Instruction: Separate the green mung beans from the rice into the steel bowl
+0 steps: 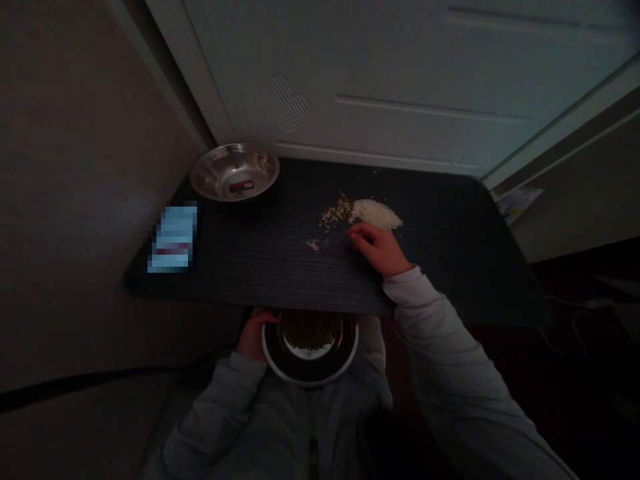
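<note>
At the table's near edge my left hand [255, 335] is closed on the rim of a metal bowl [311, 383] on my lap. Dark greenish grains [307, 330] lie in that bowl. Over the table my right hand [381, 249] is closed, thumb and fingers pinched together; what they hold, if anything, I cannot make out. Just beyond its fingers is a heap of white grains that look like rice [376, 213]. A smaller heap of mixed greenish and pale grains [343, 209] touches it on the left. A few pale grains [313, 245] lie apart, nearer to me.
A shiny steel bowl [270, 175] with a label inside stands at the table's back left. In front of it lies a lit, blurred-out phone-like screen [173, 238]. The dark table [240, 267] meets a white panelled door [400, 80]; a wall [75, 167] rises on the left.
</note>
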The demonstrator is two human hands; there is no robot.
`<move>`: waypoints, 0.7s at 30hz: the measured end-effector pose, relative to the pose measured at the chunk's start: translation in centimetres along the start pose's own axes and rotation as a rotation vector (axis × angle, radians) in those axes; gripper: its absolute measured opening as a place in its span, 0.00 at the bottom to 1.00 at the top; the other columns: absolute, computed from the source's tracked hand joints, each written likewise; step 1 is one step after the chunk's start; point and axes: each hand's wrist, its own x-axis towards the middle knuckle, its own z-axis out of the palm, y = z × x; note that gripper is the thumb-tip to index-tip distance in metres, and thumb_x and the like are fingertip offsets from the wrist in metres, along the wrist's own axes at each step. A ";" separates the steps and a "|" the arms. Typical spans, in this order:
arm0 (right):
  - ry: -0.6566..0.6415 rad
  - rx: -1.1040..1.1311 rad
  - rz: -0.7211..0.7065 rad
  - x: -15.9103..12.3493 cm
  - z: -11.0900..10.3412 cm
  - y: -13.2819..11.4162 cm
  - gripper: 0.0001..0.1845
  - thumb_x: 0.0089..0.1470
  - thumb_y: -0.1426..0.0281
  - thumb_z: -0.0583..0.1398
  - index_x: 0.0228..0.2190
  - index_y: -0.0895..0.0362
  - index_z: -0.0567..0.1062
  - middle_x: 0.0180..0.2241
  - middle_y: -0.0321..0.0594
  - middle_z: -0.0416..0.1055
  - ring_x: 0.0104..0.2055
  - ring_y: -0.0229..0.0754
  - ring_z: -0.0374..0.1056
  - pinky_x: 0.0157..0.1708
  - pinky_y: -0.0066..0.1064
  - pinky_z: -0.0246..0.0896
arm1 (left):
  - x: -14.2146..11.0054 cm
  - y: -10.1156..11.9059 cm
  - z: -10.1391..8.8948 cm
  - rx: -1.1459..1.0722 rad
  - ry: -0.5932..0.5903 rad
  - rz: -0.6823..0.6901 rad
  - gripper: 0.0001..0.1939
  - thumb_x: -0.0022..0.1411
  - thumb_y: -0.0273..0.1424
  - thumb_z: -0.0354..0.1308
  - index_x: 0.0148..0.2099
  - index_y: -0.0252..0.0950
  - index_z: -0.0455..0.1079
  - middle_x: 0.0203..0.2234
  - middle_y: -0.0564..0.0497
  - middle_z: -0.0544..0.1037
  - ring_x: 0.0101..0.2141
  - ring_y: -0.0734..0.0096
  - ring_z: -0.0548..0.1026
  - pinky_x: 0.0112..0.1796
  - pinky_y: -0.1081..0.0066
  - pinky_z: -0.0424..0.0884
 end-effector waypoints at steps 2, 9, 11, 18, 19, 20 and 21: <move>0.004 -0.006 0.006 -0.1 0.0 0.0 0.10 0.47 0.70 0.51 0.31 0.59 0.68 0.20 0.34 0.66 0.23 0.34 0.61 0.25 0.25 0.54 | 0.1 -0.1 0.0 -0.011 0.006 -0.007 0.09 0.36 0.21 0.49 0.17 0.35 0.68 0.09 0.53 0.72 0.22 0.63 0.72 0.25 0.68 0.67; -0.047 0.009 -0.004 -0.2 0.0 -0.3 0.09 0.45 0.70 0.51 0.29 0.59 0.69 0.20 0.34 0.66 0.23 0.34 0.61 0.25 0.24 0.54 | 0.0 0.2 1.0 -0.039 0.034 -0.031 0.09 0.36 0.20 0.48 0.17 0.32 0.69 0.08 0.52 0.71 0.18 0.65 0.72 0.25 0.67 0.67; -0.063 0.011 -0.004 -0.2 0.0 -0.4 0.08 0.45 0.70 0.52 0.28 0.58 0.69 0.19 0.33 0.66 0.23 0.34 0.62 0.25 0.25 0.54 | -0.2 0.3 1.1 -0.035 0.038 -0.048 0.09 0.36 0.19 0.48 0.17 0.32 0.69 0.06 0.52 0.70 0.17 0.65 0.71 0.24 0.67 0.66; -0.207 0.025 -0.052 -0.6 0.1 -1.1 0.08 0.46 0.69 0.52 0.28 0.58 0.68 0.20 0.33 0.68 0.23 0.34 0.63 0.26 0.25 0.55 | -0.3 0.1 1.0 -0.065 0.053 -0.022 0.10 0.36 0.19 0.48 0.18 0.33 0.69 0.09 0.52 0.72 0.20 0.63 0.73 0.27 0.66 0.66; -0.223 0.014 -0.060 -0.7 0.1 -1.3 0.08 0.46 0.69 0.52 0.28 0.58 0.68 0.20 0.33 0.68 0.23 0.34 0.63 0.27 0.25 0.54 | -0.3 0.1 1.0 -0.074 0.053 -0.018 0.10 0.36 0.19 0.48 0.19 0.33 0.70 0.09 0.52 0.72 0.21 0.63 0.73 0.27 0.65 0.67; -0.236 -0.001 -0.069 -0.8 0.2 -1.5 0.08 0.46 0.69 0.52 0.28 0.58 0.68 0.20 0.33 0.68 0.23 0.34 0.63 0.27 0.26 0.54 | -0.3 0.1 1.1 -0.083 0.053 -0.017 0.11 0.36 0.19 0.48 0.20 0.33 0.70 0.09 0.52 0.72 0.22 0.62 0.73 0.28 0.65 0.67; -0.254 -0.017 -0.082 -0.9 0.3 -1.7 0.08 0.46 0.69 0.52 0.28 0.58 0.68 0.20 0.33 0.69 0.23 0.34 0.64 0.28 0.26 0.54 | -0.4 0.2 1.1 -0.091 0.055 -0.017 0.11 0.35 0.19 0.47 0.20 0.32 0.70 0.09 0.52 0.72 0.23 0.61 0.73 0.28 0.65 0.67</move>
